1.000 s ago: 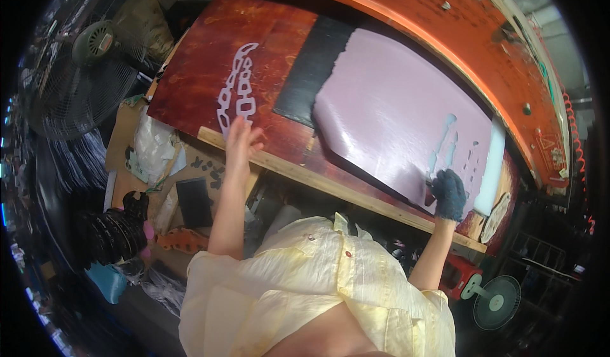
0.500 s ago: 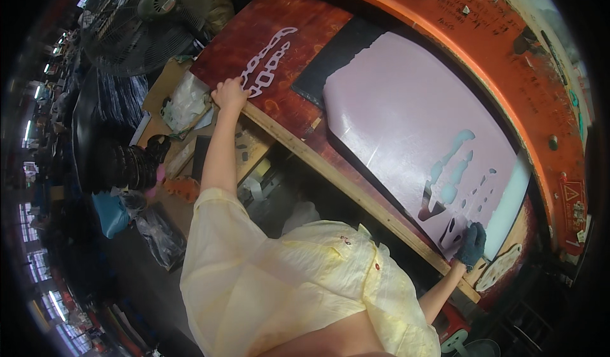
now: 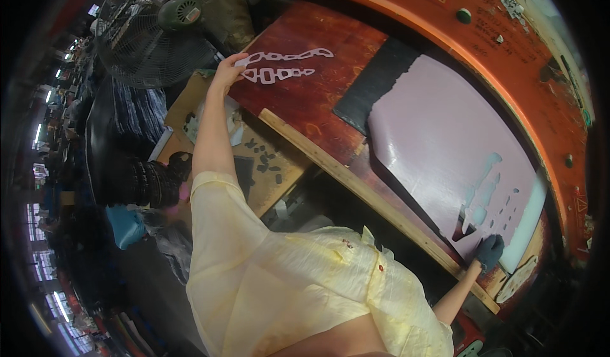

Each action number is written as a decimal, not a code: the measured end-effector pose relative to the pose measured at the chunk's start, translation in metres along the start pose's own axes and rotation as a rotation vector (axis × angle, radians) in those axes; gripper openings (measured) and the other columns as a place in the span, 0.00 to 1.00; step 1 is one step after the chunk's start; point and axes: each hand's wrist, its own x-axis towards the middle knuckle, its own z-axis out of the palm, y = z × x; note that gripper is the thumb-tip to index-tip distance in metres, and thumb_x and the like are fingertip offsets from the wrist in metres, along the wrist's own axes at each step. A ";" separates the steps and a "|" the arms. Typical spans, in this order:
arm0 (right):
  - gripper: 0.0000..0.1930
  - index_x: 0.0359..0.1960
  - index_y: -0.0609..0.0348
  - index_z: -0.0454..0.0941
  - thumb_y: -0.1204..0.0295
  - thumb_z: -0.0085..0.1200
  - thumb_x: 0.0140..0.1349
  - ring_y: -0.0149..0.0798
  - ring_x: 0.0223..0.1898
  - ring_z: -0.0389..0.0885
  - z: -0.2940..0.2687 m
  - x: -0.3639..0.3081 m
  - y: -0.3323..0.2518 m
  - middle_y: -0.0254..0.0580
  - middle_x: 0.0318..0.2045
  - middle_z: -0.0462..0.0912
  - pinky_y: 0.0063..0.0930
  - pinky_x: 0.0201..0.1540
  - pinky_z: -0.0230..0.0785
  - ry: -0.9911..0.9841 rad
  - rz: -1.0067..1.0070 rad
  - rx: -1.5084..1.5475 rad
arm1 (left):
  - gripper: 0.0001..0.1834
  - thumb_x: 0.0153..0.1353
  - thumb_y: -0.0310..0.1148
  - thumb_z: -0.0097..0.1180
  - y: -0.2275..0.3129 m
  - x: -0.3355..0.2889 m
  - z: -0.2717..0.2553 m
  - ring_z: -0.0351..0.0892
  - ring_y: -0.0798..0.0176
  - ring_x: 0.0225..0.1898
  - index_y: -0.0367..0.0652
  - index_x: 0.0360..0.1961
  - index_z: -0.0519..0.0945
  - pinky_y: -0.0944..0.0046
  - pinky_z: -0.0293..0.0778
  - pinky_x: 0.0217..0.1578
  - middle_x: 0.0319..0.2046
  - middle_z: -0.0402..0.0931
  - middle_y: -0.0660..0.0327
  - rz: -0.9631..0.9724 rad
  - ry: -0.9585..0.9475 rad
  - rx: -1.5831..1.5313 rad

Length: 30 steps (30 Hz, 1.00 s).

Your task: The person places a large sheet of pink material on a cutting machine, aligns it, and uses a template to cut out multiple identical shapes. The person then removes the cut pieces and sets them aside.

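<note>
My bare left hand (image 3: 229, 72) is closed on one end of a pink cut-out piece (image 3: 268, 76), a flat forked shape with a row of openings along each of its two arms. The piece lies over the red-brown board (image 3: 318, 36). At the right, my right hand (image 3: 489, 253) in a dark grey glove has its fingers bent at the near corner of a large pink sheet (image 3: 432, 122). Cut holes in that sheet show a pale blue layer beneath, close to the gloved hand. The fingertips of the glove are partly hidden.
An orange machine beam (image 3: 406, 4) curves along the far side. A wooden rail (image 3: 356, 185) edges the board. Small dark scraps (image 3: 267, 163) lie on a lower shelf at left, below a fan (image 3: 184, 13). A pale perforated piece (image 3: 516, 281) sits at far right.
My left hand has shifted outward to the left with the cut-out piece, which now lies more crosswise. The gloved hand stays at the sheet's corner. The whole view has turned somewhat.
</note>
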 end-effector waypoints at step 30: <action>0.32 0.43 0.71 0.77 0.47 0.40 0.60 0.63 0.48 0.75 -0.002 0.095 0.019 0.67 0.44 0.77 0.47 0.51 0.65 -0.361 0.249 -0.193 | 0.14 0.64 0.30 0.53 0.274 -0.074 -0.050 0.77 0.69 0.29 0.38 0.49 0.74 0.69 0.75 0.31 0.35 0.79 0.62 0.668 -0.407 -0.535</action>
